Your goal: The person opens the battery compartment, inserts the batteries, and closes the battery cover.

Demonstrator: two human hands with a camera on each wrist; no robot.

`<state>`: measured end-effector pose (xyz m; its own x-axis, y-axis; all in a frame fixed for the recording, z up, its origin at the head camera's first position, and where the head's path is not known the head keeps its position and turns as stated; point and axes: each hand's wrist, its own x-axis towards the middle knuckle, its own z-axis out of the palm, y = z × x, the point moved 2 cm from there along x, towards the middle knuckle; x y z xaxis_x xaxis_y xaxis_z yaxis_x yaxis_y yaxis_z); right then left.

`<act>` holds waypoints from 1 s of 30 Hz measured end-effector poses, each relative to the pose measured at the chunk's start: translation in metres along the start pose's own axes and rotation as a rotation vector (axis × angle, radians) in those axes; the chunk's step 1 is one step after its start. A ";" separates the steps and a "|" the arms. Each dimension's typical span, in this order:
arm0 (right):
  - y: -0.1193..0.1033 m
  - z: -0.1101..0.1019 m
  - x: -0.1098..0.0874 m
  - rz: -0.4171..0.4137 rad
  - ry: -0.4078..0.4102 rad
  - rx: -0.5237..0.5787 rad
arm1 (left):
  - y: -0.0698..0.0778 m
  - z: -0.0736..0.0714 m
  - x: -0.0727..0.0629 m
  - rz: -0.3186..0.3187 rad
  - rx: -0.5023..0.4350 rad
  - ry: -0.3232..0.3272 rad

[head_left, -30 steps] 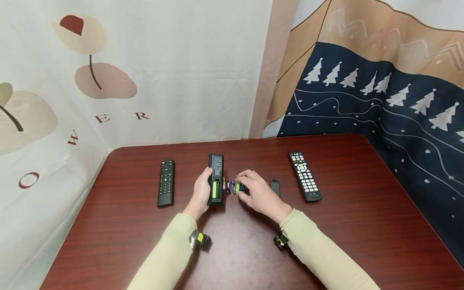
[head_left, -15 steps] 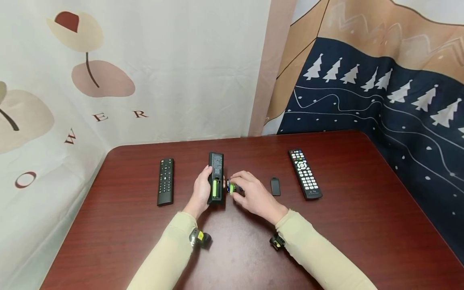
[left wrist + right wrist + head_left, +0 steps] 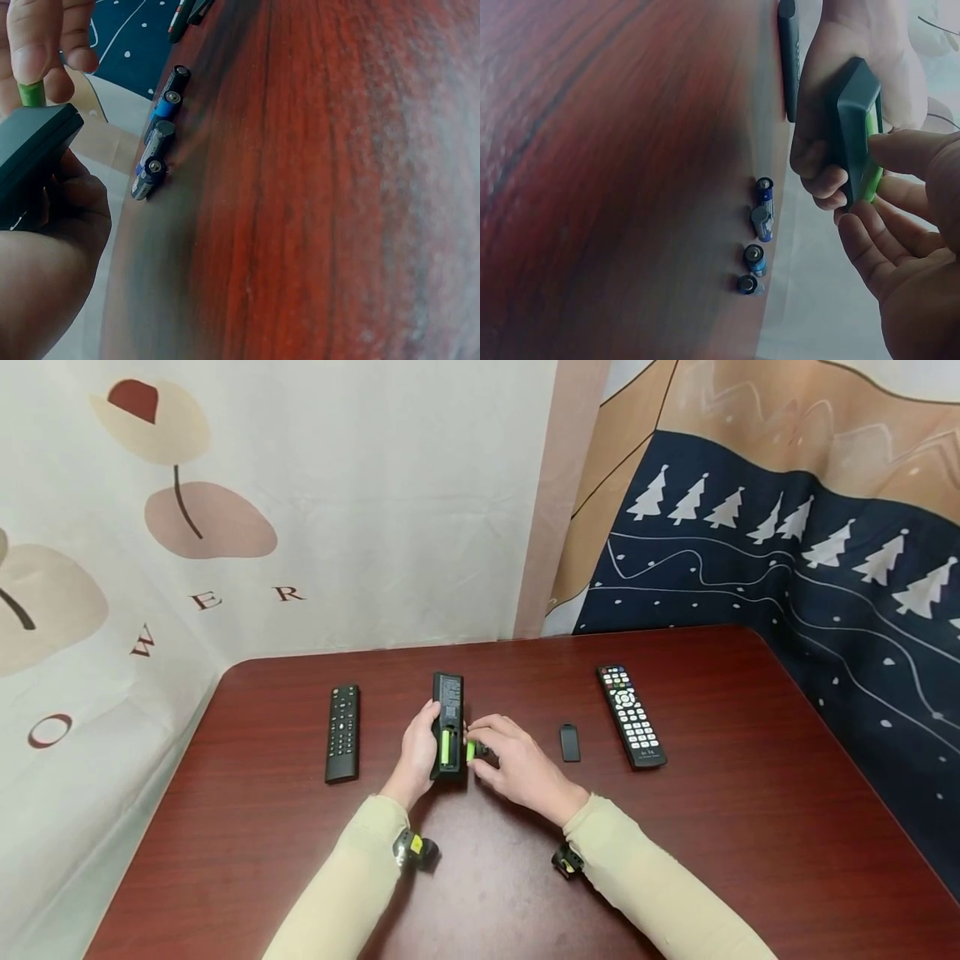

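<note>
My left hand grips a black remote control raised above the table, its back facing up. Its battery compartment is uncovered, and a green battery lies in the left slot. Close to the remote's right side, my right hand pinches a second green battery between thumb and fingers. In the left wrist view, one end of a green battery shows under a fingertip at the remote's edge. Several blue and dark batteries lie on the table below, mostly hidden by the right hand in the head view.
A small black battery cover lies right of my right hand. One black remote lies at the left and another with white buttons at the right. The brown table ends at curtains behind.
My right hand has moved left, bringing the green battery from above the loose batteries to the remote's side. The left hand holds the remote in nearly the same place.
</note>
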<state>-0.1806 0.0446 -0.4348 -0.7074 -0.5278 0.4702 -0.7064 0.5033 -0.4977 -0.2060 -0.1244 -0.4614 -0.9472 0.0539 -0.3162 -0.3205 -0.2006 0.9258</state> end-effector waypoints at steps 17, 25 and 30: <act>-0.006 0.004 0.004 -0.052 0.008 0.034 | -0.001 0.001 0.003 0.002 0.001 0.025; -0.010 0.005 0.004 -0.061 -0.010 0.032 | -0.001 0.001 0.004 0.022 0.006 0.012; -0.011 0.007 0.003 -0.048 -0.034 0.022 | -0.001 0.002 0.004 0.021 -0.003 0.010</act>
<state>-0.1750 0.0333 -0.4329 -0.6708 -0.5740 0.4695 -0.7387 0.4613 -0.4914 -0.2094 -0.1218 -0.4631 -0.9536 0.0399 -0.2985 -0.3002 -0.2041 0.9318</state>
